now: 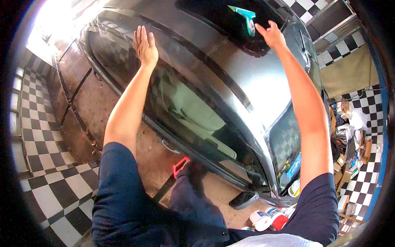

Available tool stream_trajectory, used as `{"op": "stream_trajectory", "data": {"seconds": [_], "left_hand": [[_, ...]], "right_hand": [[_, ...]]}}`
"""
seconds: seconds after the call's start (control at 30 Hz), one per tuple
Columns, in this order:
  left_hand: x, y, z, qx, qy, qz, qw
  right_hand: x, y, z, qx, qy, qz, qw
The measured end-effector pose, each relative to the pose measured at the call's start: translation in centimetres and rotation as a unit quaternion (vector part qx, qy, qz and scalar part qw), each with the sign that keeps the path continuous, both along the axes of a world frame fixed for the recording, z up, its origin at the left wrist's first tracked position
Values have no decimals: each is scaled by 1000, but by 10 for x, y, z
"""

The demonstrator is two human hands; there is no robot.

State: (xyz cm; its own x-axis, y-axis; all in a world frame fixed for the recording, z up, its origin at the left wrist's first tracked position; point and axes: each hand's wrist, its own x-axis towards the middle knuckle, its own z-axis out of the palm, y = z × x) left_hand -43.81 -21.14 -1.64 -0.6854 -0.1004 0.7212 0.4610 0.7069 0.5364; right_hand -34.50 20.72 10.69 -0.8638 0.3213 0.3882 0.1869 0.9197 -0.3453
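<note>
A dark grey car [222, 61] fills the middle of the view, and both my arms reach up over its roof. On the black glass panel [214, 20] in the roof lies a teal squeegee [249, 21] with a pale, clear-looking part at its lower end. My right hand [272, 36] is beside that end, thumb and fingers apart and nothing in its grip. Whether a fingertip touches the squeegee, I cannot tell. My left hand [146, 48] is stretched flat at the near edge of the roof, above the side windows, and holds nothing.
Below the car's side are its mirror [243, 200] and a red plastic frame [180, 167] by my foot. White and red tubs [261, 220] stand near the front wheel area. Boxes and bags [349, 136] pile up at the right by a checkered wall.
</note>
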Motion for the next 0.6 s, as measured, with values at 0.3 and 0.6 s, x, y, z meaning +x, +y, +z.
{"op": "stream_trajectory", "data": {"seconds": [0.3, 0.6], "left_hand": [[14, 4, 8, 20, -4, 5, 1000], [14, 5, 7, 20, -23, 16, 999]], "right_hand": [[-113, -36, -14, 98, -63, 41, 992], [-170, -195, 49, 224, -120, 388, 886]]}}
